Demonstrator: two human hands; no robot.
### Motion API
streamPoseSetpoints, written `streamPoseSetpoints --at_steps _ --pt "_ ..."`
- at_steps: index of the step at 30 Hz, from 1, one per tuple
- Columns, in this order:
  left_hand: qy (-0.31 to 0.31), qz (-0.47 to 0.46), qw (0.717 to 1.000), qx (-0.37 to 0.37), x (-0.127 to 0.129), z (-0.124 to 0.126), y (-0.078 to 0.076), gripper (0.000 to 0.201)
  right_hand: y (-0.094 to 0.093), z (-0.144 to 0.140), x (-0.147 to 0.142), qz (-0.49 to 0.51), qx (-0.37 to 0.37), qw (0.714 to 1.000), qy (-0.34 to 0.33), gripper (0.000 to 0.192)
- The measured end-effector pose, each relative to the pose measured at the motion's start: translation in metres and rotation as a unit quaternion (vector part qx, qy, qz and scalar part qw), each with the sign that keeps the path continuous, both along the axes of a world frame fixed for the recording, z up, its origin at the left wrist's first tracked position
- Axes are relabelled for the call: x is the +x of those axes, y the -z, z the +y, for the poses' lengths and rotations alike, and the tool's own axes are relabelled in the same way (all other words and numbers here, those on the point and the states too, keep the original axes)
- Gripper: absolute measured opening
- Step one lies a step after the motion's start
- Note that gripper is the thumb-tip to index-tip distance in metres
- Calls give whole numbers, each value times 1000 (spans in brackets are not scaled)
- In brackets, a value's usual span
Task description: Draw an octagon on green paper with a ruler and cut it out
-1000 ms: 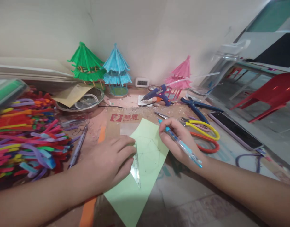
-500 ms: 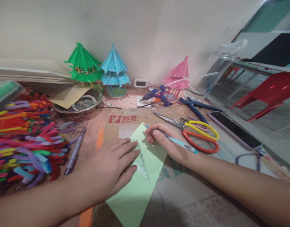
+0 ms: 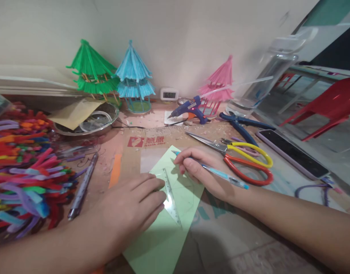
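A sheet of pale green paper (image 3: 152, 249) lies at an angle on the cardboard, with faint pencil lines on it. On the sheet is a clear triangular ruler (image 3: 171, 203), light glinting off its face. My left hand (image 3: 135, 205) has its fingers bent and closed at the ruler's left part; the thumb is hidden beneath them. A light blue mechanical pencil (image 3: 220, 174) rests in my right hand (image 3: 196, 167), whose fingers curl round it near the tip. That hand lies over the paper's right corner, apart from the ruler.
Scissors (image 3: 229, 152), blue pliers (image 3: 240, 129) and a phone (image 3: 293, 152) lie to the right. A hot glue gun (image 3: 189, 108) sits at the back before small green (image 3: 92, 72), blue (image 3: 133, 76) and pink (image 3: 217, 82) pavilions. Pipe cleaners (image 3: 29, 182) and a pen (image 3: 83, 186) are at left.
My left fingers have drawn in from lying flatter, and the thumb has gone under. The ruler has shifted slightly. My right hand keeps the pencil; the view has moved a little.
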State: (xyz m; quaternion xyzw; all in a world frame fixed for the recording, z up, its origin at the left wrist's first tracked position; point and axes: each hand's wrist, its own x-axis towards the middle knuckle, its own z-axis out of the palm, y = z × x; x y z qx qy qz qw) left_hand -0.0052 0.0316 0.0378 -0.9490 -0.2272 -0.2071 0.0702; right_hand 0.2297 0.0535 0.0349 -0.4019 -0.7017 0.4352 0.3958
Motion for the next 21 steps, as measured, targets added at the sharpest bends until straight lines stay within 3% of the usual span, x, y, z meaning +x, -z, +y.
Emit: streamPoseSetpoints --at_steps 21 --pt "9 2 1000 -26 -2 3 1 32 -4 0 1 -45 27 999 7 19"
